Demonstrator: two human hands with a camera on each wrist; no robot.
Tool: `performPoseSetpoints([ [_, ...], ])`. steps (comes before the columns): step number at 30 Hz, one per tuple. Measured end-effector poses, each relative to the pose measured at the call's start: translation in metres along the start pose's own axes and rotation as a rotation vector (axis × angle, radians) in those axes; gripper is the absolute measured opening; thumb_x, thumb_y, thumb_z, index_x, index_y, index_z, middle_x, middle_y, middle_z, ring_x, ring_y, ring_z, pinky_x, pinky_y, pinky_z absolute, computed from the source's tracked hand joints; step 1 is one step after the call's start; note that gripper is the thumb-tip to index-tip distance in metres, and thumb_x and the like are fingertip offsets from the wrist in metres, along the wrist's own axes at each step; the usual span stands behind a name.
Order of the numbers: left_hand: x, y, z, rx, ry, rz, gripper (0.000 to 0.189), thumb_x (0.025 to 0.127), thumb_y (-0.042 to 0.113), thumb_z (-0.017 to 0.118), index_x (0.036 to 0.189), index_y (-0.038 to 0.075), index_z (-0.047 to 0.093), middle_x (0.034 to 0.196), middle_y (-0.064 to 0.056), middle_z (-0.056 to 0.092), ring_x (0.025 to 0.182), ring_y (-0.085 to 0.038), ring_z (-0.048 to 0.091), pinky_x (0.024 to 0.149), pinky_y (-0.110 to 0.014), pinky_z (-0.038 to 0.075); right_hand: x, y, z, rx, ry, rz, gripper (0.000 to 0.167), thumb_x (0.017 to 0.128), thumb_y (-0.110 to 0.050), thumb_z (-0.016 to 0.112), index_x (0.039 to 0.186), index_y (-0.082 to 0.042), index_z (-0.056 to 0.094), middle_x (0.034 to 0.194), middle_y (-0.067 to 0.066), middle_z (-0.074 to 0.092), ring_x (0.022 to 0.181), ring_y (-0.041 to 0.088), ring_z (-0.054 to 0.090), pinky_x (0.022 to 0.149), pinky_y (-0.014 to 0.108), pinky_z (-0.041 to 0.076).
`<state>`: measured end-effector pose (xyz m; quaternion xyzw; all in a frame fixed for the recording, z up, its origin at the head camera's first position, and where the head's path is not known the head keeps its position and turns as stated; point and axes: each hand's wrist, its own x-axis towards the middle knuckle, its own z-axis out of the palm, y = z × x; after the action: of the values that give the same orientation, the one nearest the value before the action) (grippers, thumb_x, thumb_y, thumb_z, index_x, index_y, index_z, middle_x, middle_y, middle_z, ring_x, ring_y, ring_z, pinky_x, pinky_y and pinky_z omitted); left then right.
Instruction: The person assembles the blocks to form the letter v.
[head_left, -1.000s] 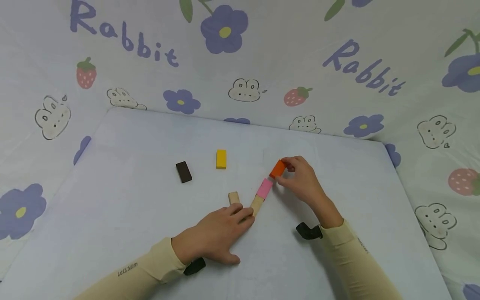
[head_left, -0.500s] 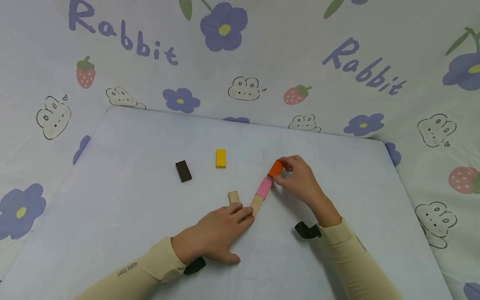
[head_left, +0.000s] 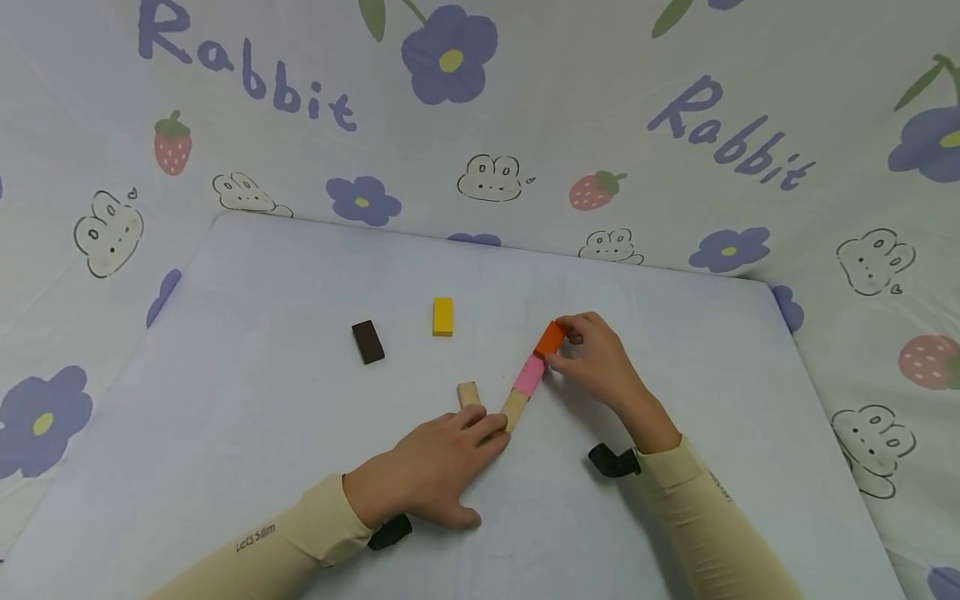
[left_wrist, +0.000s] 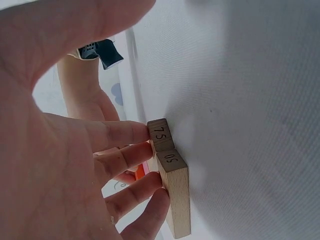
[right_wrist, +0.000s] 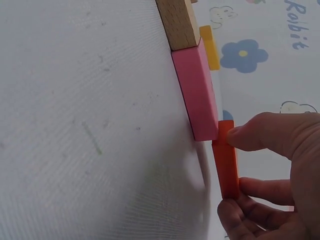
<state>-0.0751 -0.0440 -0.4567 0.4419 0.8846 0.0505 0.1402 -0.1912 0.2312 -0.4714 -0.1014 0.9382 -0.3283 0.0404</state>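
At a white tabletop (head_left: 270, 283) before a rabbit-print cloth (head_left: 525, 108), the right hand (head_left: 603, 358) pinches the orange block (head_left: 550, 339) just beyond the pink block (head_left: 529, 377), the left hand (head_left: 431, 462) resting extended fingers against two wooden blocks (left_wrist: 178, 192).

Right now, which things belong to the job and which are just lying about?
In the job:
orange rectangular block, pinched by the right hand
pink rectangular block
tan wooden block, against the pink one
second tan wooden block; left hand touches both wooden ones

Apparently just lying about:
yellow rectangular block
dark brown rectangular block
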Motion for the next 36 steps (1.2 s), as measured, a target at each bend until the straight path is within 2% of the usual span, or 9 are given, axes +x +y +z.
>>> performPoseSetpoints([
  [10, -0.0007, -0.0003, 0.0008, 0.003, -0.002, 0.0, 0.095, 0.09, 0.059, 0.08, 0.165, 0.012, 0.046, 0.167, -0.005, 0.04, 0.15, -0.024, 0.035, 0.12, -0.036, 0.039, -0.0005, 0.001, 0.0038, 0.012, -0.001, -0.022, 0.057, 0.093, -0.014, 0.086, 0.142, 0.005, 0.064, 0.134, 0.02, 0.059, 0.118, 0.037, 0.061, 0.101, 0.053, 0.054],
  [23, -0.0018, -0.0014, 0.0058, 0.038, 0.05, 0.022, 0.096, 0.087, 0.061, 0.083, 0.162, 0.011, 0.049, 0.164, -0.006, 0.043, 0.147, -0.025, 0.038, 0.115, -0.037, 0.044, -0.0014, -0.0004, 0.007, -0.006, -0.011, -0.01, 0.058, 0.093, -0.017, 0.085, 0.143, 0.004, 0.064, 0.134, 0.019, 0.059, 0.117, 0.035, 0.059, 0.1, 0.053, 0.053],
  [30, -0.0023, -0.0017, 0.006, 0.025, 0.051, 0.024, 0.095, 0.088, 0.06, 0.083, 0.162, 0.011, 0.049, 0.164, -0.006, 0.043, 0.146, -0.025, 0.038, 0.114, -0.038, 0.044, -0.0011, 0.0014, 0.008, -0.013, -0.015, -0.018, 0.057, 0.094, -0.018, 0.084, 0.143, 0.004, 0.064, 0.134, 0.019, 0.059, 0.118, 0.035, 0.059, 0.101, 0.052, 0.053],
  [36, -0.0022, -0.002, 0.0056, 0.025, 0.055, 0.022, 0.094, 0.087, 0.058, 0.084, 0.161, 0.011, 0.05, 0.164, -0.006, 0.043, 0.146, -0.024, 0.039, 0.114, -0.038, 0.045, -0.0012, 0.0026, 0.0088, -0.005, -0.015, -0.022, 0.053, 0.095, -0.013, 0.076, 0.144, 0.005, 0.064, 0.136, 0.02, 0.059, 0.117, 0.036, 0.061, 0.102, 0.052, 0.053],
])
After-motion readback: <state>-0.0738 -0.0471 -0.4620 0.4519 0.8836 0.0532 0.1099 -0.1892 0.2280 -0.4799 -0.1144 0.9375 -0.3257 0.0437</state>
